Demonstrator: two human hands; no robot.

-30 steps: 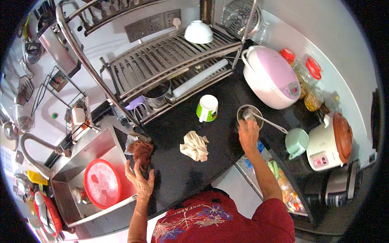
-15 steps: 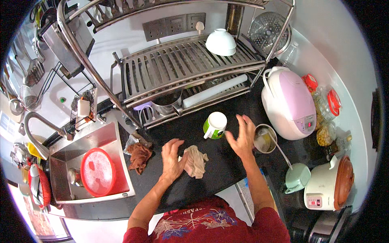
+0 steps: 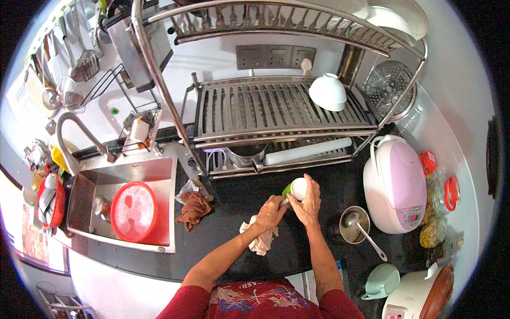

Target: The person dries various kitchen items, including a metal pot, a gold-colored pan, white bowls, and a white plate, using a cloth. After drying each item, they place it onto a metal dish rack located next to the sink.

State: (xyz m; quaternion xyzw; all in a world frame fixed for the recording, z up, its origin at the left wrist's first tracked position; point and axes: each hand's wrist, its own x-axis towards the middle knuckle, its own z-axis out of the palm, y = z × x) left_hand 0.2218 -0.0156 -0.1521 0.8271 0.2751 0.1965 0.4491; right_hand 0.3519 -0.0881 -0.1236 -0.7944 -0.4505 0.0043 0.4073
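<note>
A green-and-white mug (image 3: 298, 187) is between my two hands over the black counter, its round white end facing up. My right hand (image 3: 308, 206) wraps its right side, with the thumb in front. My left hand (image 3: 271, 211) is closed at the mug's left, where its handle is; the fingertips are partly hidden. Below my left wrist, a crumpled cream cloth (image 3: 260, 242) lies on the counter, partly covered by the forearm. Further left, a crumpled brown cloth (image 3: 194, 210) rests beside a piece of foil.
The steel sink (image 3: 168, 212) on the left holds a red basin (image 3: 154, 210) of sudsy water. A metal dish rack (image 3: 287, 132) with white bowls (image 3: 328, 93) stands behind. To the right are a pot with a ladle (image 3: 350, 219), a pink rice cooker (image 3: 396, 175) and a green cup (image 3: 381, 282).
Both hands were apart and open, with the mug standing between them. Now they have closed in on it. The view has shifted too.
</note>
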